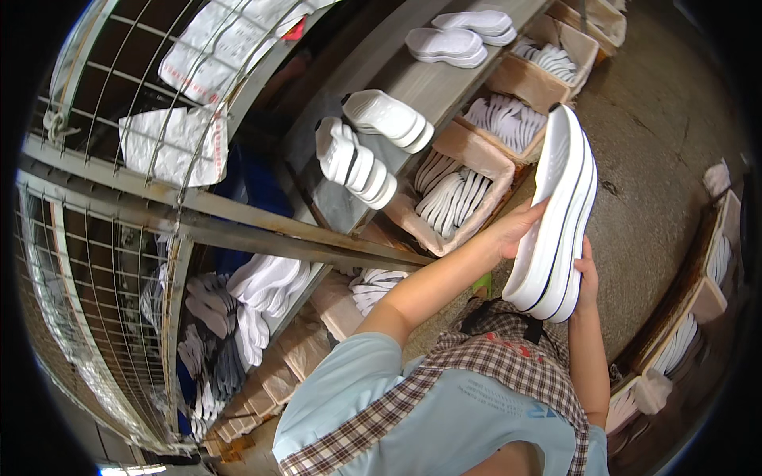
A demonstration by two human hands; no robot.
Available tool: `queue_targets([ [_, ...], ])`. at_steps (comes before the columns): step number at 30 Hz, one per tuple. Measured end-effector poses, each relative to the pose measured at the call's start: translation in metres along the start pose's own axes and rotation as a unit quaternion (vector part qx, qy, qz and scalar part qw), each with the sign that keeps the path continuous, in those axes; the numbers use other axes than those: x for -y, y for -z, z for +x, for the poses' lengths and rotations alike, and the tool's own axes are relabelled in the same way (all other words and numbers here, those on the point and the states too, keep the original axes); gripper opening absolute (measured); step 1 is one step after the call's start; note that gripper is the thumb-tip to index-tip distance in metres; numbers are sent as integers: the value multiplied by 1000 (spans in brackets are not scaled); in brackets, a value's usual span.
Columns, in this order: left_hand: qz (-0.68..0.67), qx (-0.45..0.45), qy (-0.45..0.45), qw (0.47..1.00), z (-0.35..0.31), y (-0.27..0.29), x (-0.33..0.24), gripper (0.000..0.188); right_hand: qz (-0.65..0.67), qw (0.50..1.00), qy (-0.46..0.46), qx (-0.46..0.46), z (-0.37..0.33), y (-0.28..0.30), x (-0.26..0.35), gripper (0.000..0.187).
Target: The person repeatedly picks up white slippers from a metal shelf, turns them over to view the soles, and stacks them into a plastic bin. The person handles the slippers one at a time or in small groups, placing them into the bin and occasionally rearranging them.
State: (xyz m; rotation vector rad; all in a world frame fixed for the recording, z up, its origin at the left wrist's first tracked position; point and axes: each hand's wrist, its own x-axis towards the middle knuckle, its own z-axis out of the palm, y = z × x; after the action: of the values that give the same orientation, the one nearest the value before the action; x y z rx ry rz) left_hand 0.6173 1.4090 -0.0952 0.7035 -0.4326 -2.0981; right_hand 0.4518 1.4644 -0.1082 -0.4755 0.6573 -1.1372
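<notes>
A stack of several white shoe soles [560, 218], nested one in another with thin dark lines between them, is held upright and slightly tilted in front of my body. My left hand [517, 230] grips its left side, the fingers partly hidden behind the soles. On the right side of the same stack my right hand [586, 276] is closed round the edge. Nearest to the left forearm stands a pinkish crate [500, 163] with white soles packed in it.
Short stacks of white soles [386, 117] lie on a grey metal bench [347, 205]. More sole-filled crates [583, 59] line its side. A wire mesh cage [87, 230] with a metal frame bar [309, 236] is at left. Along the right edge run crates of soles [675, 345].
</notes>
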Motion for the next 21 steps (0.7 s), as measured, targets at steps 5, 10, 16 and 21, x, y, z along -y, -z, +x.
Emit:
queue_targets([
  [5, 122, -114, -89, 982, -13, 10, 7, 94, -100, 992, -71, 16, 20, 10, -1, 69],
  [10, 280, -165, -139, 935, -21, 2, 11, 95, -108, 991, -73, 14, 30, 11, -21, 98],
  [16, 683, -257, -337, 594, -108, 26, -77, 81, -17, 991, -136, -1, 36, 37, -25, 98],
  [21, 490, -509, -494, 508, -191, 74, -196, 66, 17, 985, -167, -49, 33, 87, -46, 99],
])
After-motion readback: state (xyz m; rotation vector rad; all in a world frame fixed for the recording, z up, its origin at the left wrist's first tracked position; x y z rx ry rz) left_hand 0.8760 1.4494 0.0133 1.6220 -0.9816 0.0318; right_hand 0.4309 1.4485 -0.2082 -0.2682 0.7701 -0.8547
